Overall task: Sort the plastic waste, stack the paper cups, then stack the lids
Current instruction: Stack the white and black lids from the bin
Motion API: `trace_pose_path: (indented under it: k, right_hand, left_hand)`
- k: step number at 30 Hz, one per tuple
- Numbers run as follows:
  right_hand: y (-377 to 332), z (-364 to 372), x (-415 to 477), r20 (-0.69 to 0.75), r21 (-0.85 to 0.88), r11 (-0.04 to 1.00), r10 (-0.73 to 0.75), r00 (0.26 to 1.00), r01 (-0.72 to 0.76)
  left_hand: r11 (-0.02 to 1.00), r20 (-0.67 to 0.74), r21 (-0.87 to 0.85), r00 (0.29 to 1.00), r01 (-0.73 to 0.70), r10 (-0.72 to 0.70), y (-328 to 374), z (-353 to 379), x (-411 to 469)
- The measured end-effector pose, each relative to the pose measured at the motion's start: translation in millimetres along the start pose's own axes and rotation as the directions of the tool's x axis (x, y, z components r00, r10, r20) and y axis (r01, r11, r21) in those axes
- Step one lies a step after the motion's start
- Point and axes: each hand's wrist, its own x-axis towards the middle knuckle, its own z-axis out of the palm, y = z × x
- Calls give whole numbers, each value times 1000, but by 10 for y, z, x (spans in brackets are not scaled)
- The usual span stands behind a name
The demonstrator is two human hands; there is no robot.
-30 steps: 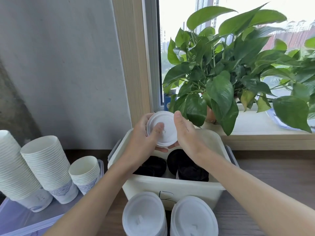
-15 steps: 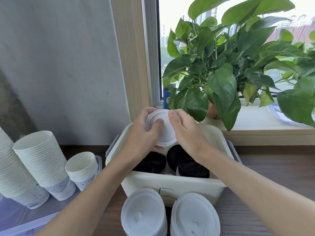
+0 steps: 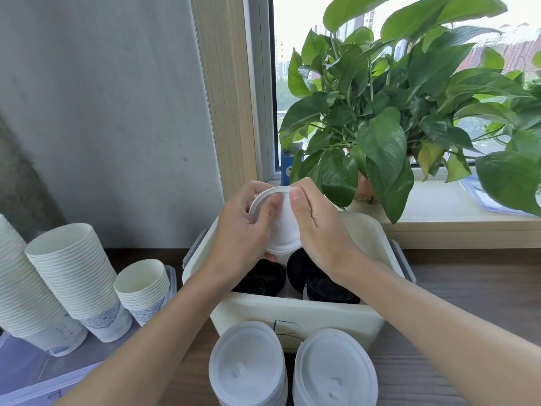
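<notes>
White lid (image 3: 281,227) sat pinched between both hands above the open cream bin (image 3: 295,315), tilted so its face turned toward the camera. Left hand (image 3: 243,238) clasped the lid's left edge, thumb pressed on the front face and fingers curled behind the rim. Right hand (image 3: 319,230) grasped the right edge, thumb on the upper rim beside the left thumb, so each grip was closed on the same lid. Directly beneath the hands, inside the bin, lay black lids (image 3: 325,284), partly hidden by the wrists. Nearer the person than the grip, two stacks of white lids (image 3: 248,367) stood side by side on the table (image 3: 468,288), just in front of the bin's near wall. Well to the left of the left hand, three nested stacks of paper cups (image 3: 73,276) leaned in a clear plastic tray (image 3: 35,373), the shortest stack closest to the bin. Beyond the grip, a leafy potted plant (image 3: 395,112) stood on the windowsill (image 3: 439,212).
</notes>
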Motion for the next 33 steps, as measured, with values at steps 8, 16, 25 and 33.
trace_pose_path:
  k: [8,16,25,33]
  right_hand:
    - [-15,-14,-9,24,-31,1000,3,1000,-2]
    - [36,-25,19,-115,-179,973,-168,979,146]
    - [-21,13,6,-81,-167,980,-124,989,109]
    - [-29,-33,10,-121,-144,988,44,992,-61]
  left_hand:
    - [992,14,124,1000,-3,1,-59,-8,6]
    - [984,106,176,994,-36,17,-84,32,35]
    - [987,73,158,997,-22,10,-65,48,19]
    - [994,-28,109,999,30,-27,-83,-8,62]
